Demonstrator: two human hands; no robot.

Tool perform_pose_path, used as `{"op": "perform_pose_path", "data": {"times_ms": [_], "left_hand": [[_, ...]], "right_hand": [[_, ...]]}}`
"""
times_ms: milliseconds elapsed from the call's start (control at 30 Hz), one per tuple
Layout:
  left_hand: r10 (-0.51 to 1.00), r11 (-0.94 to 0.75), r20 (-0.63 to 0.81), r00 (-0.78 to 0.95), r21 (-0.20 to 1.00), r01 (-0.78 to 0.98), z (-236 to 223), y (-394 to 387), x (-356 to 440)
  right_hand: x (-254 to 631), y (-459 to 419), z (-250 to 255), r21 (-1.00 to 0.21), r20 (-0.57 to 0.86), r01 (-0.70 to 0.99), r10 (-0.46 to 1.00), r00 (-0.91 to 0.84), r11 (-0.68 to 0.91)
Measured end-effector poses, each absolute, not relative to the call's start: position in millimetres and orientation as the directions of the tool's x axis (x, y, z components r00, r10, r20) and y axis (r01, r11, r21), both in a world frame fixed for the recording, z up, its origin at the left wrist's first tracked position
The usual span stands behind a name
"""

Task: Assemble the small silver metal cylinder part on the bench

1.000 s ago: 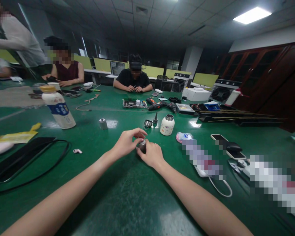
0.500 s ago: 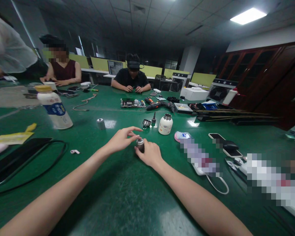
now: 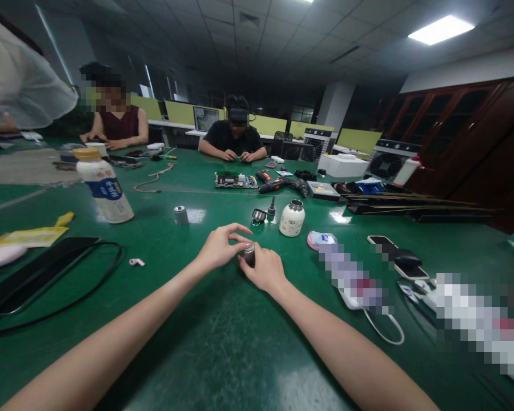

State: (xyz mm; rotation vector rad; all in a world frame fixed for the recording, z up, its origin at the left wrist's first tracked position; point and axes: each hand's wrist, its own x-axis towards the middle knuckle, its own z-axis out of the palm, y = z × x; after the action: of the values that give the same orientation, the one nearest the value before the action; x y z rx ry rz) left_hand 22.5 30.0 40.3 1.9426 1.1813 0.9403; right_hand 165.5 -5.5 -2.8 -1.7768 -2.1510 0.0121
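Note:
A small grey-brown metal cylinder (image 3: 249, 254) stands near the table's middle. My right hand (image 3: 267, 268) wraps round its right side, thumb in front. From the left, my left hand (image 3: 221, 246) reaches over its top; the thumb and a fingertip pinch at the upper rim while another finger stretches above. What lies between those fingertips is partly hidden. Beyond my hands sit a dark, shiny cap-like piece with a ring (image 3: 258, 216), a dark upright pointed part (image 3: 271, 209) and a white patterned bottle without a lid (image 3: 292, 220). A similar silver cylinder (image 3: 180, 216) stands to the left.
Left are a drink bottle (image 3: 105, 191), a black tablet-like slab (image 3: 43, 274) with a cable and a white earbud (image 3: 136, 262). Right lie a power strip (image 3: 346, 279) and a phone (image 3: 379, 244). Farther off are a circuit board (image 3: 235, 181), power drills (image 3: 278, 184) and co-workers.
The whole view has shifted slightly, so things appear farther right. My left thumb and fingers have shifted a little over the cylinder's top; my right hand keeps its hold.

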Motion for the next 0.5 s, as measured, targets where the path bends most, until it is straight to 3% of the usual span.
{"op": "perform_pose_path", "data": {"times_ms": [233, 500], "left_hand": [[0.898, -0.438, 0.379, 0.224, 0.712, 0.548, 35.2, 23.7, 28.1], [0.848, -0.427, 0.215, 0.484, 0.819, 0.384, 44.0, 38.9, 12.4]], "right_hand": [[165.5, -4.5, -1.5, -0.239, 0.241, 0.947, 0.958, -0.155, 0.213], [164.4, -5.6, -1.2, -0.243, 0.247, 0.949, 0.959, -0.140, 0.201]]}}
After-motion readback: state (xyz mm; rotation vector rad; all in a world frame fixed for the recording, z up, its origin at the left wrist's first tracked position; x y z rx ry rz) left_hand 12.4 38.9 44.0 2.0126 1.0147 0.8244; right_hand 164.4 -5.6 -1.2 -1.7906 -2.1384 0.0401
